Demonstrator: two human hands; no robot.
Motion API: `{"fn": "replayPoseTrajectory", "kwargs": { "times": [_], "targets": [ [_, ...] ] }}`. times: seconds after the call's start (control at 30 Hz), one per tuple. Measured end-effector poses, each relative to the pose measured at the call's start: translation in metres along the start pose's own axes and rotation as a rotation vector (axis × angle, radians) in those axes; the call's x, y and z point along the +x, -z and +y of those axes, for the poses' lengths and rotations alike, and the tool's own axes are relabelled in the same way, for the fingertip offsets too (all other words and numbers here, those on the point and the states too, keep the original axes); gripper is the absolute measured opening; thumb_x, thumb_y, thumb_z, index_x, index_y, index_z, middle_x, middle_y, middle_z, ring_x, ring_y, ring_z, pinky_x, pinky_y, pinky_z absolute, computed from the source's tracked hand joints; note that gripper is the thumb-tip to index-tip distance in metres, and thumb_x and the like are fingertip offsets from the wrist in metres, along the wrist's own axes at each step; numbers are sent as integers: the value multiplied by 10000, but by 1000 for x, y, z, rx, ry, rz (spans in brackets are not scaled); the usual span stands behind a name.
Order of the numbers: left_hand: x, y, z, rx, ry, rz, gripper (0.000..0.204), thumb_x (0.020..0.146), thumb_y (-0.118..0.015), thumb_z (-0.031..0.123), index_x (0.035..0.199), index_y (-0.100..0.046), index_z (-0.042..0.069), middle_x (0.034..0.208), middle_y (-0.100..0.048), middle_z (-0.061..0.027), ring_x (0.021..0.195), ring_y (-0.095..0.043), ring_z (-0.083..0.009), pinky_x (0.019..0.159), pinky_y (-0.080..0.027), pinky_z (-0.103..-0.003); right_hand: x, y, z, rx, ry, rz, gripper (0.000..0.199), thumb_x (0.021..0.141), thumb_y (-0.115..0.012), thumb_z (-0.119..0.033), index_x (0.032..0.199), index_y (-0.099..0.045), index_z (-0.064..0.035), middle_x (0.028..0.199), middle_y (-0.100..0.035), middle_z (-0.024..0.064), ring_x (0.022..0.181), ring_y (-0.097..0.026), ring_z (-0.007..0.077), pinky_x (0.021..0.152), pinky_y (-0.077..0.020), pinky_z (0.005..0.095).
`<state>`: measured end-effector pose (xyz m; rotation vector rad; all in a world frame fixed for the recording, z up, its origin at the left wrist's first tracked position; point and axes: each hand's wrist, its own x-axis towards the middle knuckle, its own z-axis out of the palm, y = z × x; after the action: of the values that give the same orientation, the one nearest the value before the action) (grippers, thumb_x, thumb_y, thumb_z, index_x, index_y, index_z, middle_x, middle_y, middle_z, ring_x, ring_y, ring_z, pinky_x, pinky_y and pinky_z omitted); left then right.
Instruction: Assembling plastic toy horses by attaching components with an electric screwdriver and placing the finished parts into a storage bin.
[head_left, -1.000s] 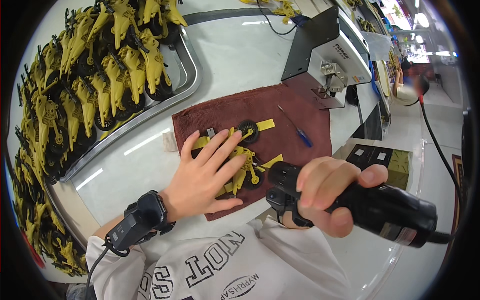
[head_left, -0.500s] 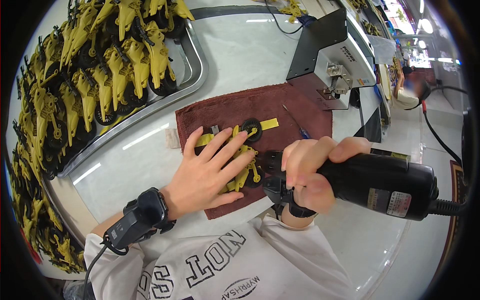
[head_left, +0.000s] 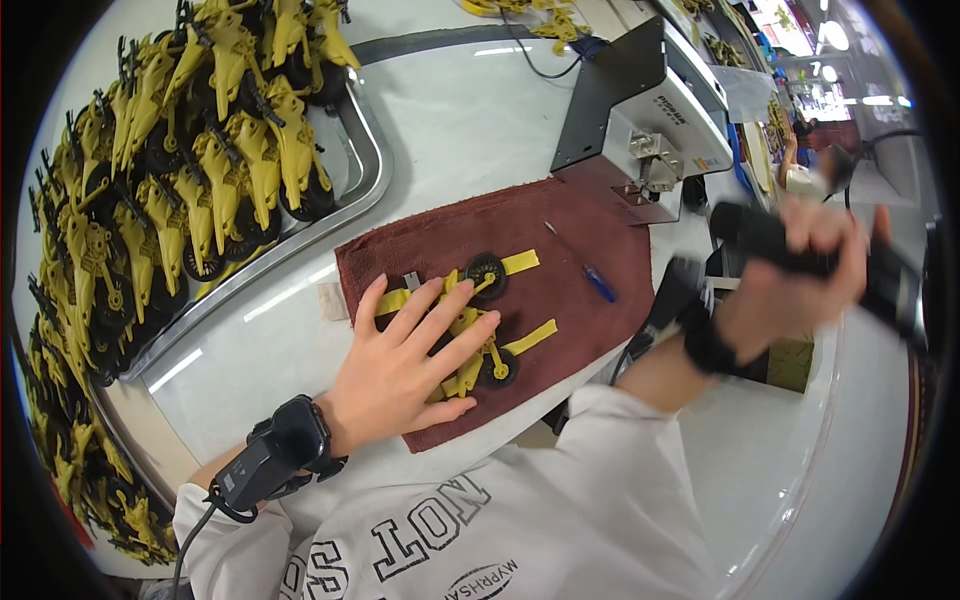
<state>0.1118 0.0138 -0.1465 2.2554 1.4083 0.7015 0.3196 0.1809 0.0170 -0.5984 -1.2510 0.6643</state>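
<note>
My left hand (head_left: 400,365) lies flat with fingers spread over yellow toy motorcycle parts (head_left: 466,325), on a dark red cloth (head_left: 590,235). Two black spoked wheels show beyond my fingertips, the upper wheel (head_left: 486,277) and the lower wheel (head_left: 498,368). Yellow strips stick out beside them. The rest of the parts is hidden under my hand. Off to the right, above the cloth's far side, my right hand (head_left: 800,285) is closed around a black corded power tool (head_left: 755,235), which looks like an electric screwdriver. Motion blurs both hand and tool.
A small screwdriver (head_left: 599,284) with a blue handle lies on the cloth. At the left stands a metal tray (head_left: 372,190) piled with yellow toy motorcycles (head_left: 200,190). A black-and-white machine (head_left: 640,120) stands at the back right. Farther off, another person (head_left: 805,180) is visible.
My right hand has lifted the power tool away from the toy parts, up and to the right. The lower wheel and its yellow strip are uncovered. My left hand stays on the parts.
</note>
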Motion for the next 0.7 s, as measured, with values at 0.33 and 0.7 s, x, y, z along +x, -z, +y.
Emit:
{"fn": "replayPoseTrajectory", "kwargs": {
  "times": [0.33, 0.7],
  "targets": [
    [-2, 1, 0, -30, 18, 0, 779, 661, -715, 450, 1322, -439, 145, 1395, -382, -100, 1252, -388, -284, 1028, -196, -558, -38, 3, 20, -24, -360, -264, 329, 846, -527, -131, 1156, -433, -75, 603, -368, -1, 479, -380, 117, 536, -366, 283],
    [-4, -1, 0, -22, 7, 23, 696, 650, -696, 481, 1258, -526, 187, 1395, -389, -119, 1248, -388, -313, 1026, -180, -586, -129, 3, -28, 289, -160, -759, 573, 742, -650, 5, 1175, -286, -88, 715, -577, 129, 511, -553, 230, 473, -475, 382]
  ]
}}
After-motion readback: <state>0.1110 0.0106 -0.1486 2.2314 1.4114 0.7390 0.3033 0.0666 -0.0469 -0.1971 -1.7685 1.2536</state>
